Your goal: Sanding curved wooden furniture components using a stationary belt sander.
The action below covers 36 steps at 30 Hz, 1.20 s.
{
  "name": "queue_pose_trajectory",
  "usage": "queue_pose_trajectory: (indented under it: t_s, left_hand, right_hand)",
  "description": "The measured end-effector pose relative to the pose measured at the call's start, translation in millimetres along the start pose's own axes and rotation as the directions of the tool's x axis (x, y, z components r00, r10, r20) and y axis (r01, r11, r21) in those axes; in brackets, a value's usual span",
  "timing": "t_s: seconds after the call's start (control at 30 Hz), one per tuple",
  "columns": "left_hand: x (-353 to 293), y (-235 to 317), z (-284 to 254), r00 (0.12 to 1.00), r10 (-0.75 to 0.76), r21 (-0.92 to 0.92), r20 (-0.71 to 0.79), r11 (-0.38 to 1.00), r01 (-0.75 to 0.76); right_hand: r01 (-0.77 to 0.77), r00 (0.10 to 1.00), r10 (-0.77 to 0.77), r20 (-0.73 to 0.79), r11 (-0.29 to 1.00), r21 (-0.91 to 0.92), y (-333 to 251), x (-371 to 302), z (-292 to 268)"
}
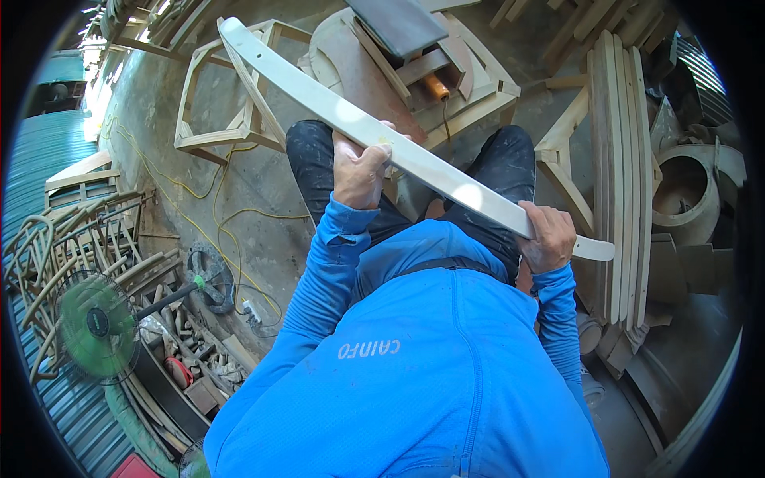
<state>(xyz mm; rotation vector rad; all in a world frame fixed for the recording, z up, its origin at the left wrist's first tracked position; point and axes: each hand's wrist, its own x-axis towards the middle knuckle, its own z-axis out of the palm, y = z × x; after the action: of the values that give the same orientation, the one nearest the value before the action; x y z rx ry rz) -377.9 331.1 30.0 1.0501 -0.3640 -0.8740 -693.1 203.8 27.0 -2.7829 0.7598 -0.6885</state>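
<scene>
A long, pale, gently curved wooden slat (295, 84) with rounded ends lies slantwise across my lap, its far end up to the left and its near end down to the right. Wrapped round its middle is my left hand (361, 169), thumb on top. Close to the lower right end, my right hand (550, 237) grips the same slat, fingers over its upper edge. Small holes show near both tips. Beyond my knees stands a belt sander (434, 80) with an orange handle, on a wooden board (374, 95).
An angular wooden frame (199, 143) stands left of my knees. Several similar long slats (621, 175) lean upright at the right, by a round metal housing (685, 187). A yellow cable (187, 211) runs over the floor. At the lower left are a green fan (97, 323) and wood scraps.
</scene>
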Motion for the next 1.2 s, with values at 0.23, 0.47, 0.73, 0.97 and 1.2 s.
queue_pose_trajectory:
  t_s: [0.23,0.47,0.73,0.97,1.2]
  left_hand:
    - [1.4,3.2,2.4,0.989,-0.02,-0.09,-0.149,0.996,0.006]
    - [7.2,-10.1,-10.7,0.987,-0.035,0.035,-0.155,0.999,0.041]
    - [20.4,-8.5,-15.0,0.946,-0.039,-0.118,-0.321,0.993,0.001]
    - [36.4,-0.6,-13.9,0.97,-0.071,-0.136,-0.231,0.99,0.04]
    - [57.7,27.3,-15.3,0.976,0.039,-0.049,-0.217,0.998,-0.051]
  right_hand:
    - [0.01,1.0,-0.01,-0.007,1.0,0.023,-3.6,-1.3,1.3]
    - [0.008,1.0,-0.009,0.026,0.998,0.069,-1.1,2.8,0.5]
    - [0.059,0.998,-0.059,-0.008,0.995,0.076,-3.8,10.2,0.0]
    - [0.028,0.994,-0.014,-0.109,0.991,0.13,-2.6,16.4,0.1]
    - [0.027,0.993,-0.016,-0.118,0.995,0.094,15.1,-14.3,4.8]
